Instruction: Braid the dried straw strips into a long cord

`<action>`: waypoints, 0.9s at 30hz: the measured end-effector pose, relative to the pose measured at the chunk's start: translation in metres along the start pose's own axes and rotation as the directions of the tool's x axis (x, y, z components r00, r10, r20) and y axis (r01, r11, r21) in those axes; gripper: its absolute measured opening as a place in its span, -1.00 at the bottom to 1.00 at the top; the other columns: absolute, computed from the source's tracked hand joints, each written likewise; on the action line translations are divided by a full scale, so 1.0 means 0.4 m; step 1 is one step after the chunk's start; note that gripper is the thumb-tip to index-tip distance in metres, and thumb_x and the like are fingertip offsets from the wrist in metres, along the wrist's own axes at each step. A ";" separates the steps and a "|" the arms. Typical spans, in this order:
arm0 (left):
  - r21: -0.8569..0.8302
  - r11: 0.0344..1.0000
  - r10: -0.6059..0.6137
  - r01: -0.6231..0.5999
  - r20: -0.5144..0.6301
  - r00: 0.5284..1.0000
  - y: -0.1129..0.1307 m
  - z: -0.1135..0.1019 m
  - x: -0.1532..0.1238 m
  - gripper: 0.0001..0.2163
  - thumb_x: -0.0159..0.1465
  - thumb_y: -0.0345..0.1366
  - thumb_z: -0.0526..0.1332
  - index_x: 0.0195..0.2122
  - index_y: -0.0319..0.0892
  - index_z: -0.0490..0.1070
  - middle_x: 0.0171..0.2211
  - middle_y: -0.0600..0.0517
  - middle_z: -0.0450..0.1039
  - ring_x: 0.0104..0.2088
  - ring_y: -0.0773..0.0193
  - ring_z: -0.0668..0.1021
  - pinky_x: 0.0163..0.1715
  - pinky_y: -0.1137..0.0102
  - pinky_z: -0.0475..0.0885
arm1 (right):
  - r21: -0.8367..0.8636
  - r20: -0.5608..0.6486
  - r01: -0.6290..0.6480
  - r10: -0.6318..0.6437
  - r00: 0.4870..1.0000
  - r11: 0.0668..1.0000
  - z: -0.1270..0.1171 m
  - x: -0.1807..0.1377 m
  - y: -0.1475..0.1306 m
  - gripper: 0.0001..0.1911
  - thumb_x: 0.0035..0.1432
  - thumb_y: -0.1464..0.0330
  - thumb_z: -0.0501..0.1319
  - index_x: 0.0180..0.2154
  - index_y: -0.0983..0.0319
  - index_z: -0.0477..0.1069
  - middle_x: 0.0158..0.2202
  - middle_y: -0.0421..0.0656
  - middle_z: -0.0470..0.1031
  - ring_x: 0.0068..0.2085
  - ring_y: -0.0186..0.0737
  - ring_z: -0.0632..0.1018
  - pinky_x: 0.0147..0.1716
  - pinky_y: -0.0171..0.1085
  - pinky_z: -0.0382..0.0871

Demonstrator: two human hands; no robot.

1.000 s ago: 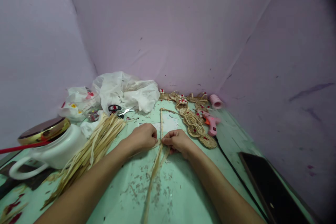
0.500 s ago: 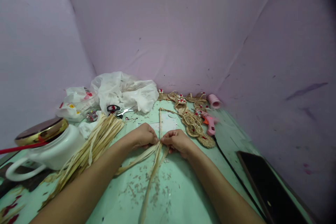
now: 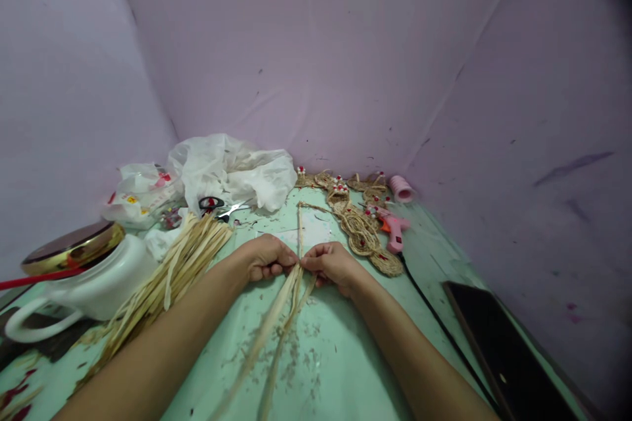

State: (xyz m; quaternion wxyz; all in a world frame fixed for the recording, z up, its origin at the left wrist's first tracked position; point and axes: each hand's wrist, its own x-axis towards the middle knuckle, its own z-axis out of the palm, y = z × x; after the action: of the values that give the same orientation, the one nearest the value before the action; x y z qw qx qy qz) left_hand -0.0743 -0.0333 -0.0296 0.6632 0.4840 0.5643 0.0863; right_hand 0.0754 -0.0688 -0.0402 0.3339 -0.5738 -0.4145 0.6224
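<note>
From where I stand I count two hands, one left hand [image 3: 269,258] and one right hand [image 3: 332,266], at one braid [image 3: 301,230] with three strands [image 3: 264,327] splaying below. Then one straw bundle [image 3: 180,263], one pair of scissors [image 3: 234,210], two plastic bags [image 3: 232,171], one white pot [image 3: 108,283], one gold-edged disc [image 3: 74,247], one red stick [image 3: 39,278], one glue gun [image 3: 395,231], one cord [image 3: 430,304], one pink spool [image 3: 402,190] and one black slab [image 3: 498,342]. The woven pieces [image 3: 363,233] overlap, several at least; their beads [image 3: 339,187] are too tiny to number.

strands [image 3: 266,327]: fibrous, matt | gold rim [image 3: 102,246]: glossy (metallic-looking) | bag [image 3: 232,168]: crinkled plastic
</note>
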 end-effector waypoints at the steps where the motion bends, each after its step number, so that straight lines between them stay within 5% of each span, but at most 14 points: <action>1: -0.036 0.999 0.001 -0.001 -0.001 1.000 0.000 0.004 0.001 -0.90 -0.16 -0.38 0.21 -0.57 -0.28 0.36 -0.75 0.13 0.23 -0.79 0.57 0.10 -0.80 0.59 -0.15 | 0.000 0.004 0.008 -0.008 1.000 1.000 0.000 0.001 0.001 -0.87 -0.18 0.51 0.20 -0.67 0.31 0.29 -0.82 -0.34 0.19 -0.78 -0.51 0.19 -0.77 -0.44 0.17; 11: -0.163 0.987 0.007 -0.005 0.016 1.000 0.005 0.028 0.000 -0.89 -0.15 -0.40 0.22 -0.62 -0.28 0.27 -0.70 0.11 0.29 -0.79 0.62 0.06 -0.80 0.61 -0.19 | 0.041 0.017 0.000 0.000 1.000 0.999 -0.002 -0.010 -0.004 -0.88 -0.21 0.47 0.23 -0.64 0.30 0.28 -0.79 -0.34 0.22 -0.75 -0.51 0.21 -0.75 -0.45 0.16; 17: 0.004 0.991 0.136 -0.137 -0.181 0.974 0.011 0.045 -0.023 -0.82 -0.16 -0.29 0.27 -0.59 -0.24 0.28 -0.84 0.17 0.15 -0.81 0.52 0.14 -0.81 0.57 -0.12 | 0.123 0.044 0.007 -0.013 0.999 0.992 -0.014 -0.001 0.006 -0.86 -0.23 0.45 0.26 -0.60 0.31 0.28 -0.75 -0.31 0.27 -0.73 -0.51 0.24 -0.72 -0.46 0.14; 23: -0.080 0.987 0.137 -0.139 -0.025 0.990 0.015 0.045 -0.033 -0.77 -0.13 -0.24 0.28 -0.61 -0.24 0.25 -0.83 0.18 0.17 -0.82 0.54 0.17 -0.82 0.60 -0.07 | 0.183 0.051 0.040 -0.050 0.997 0.982 -0.017 -0.001 0.007 -0.81 -0.27 0.41 0.31 -0.59 0.33 0.30 -0.73 -0.30 0.30 -0.73 -0.55 0.18 -0.73 -0.48 0.04; 27: -0.126 0.981 0.147 -0.150 -0.034 0.989 0.018 0.048 -0.033 -0.78 -0.11 -0.28 0.29 -0.60 -0.25 0.25 -0.84 0.18 0.17 -0.82 0.54 0.19 -0.81 0.61 -0.01 | 0.208 0.056 0.044 -0.057 0.997 0.977 -0.018 -0.001 0.010 -0.81 -0.26 0.41 0.31 -0.59 0.33 0.31 -0.73 -0.30 0.30 -0.72 -0.54 0.19 -0.72 -0.48 0.03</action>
State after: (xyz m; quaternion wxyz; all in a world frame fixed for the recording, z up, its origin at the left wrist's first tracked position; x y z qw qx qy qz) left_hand -0.0599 -0.0486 -0.0177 0.6777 0.4801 0.5279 0.1777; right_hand 0.0826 -0.0699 -0.0435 0.3943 -0.5059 -0.3723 0.6708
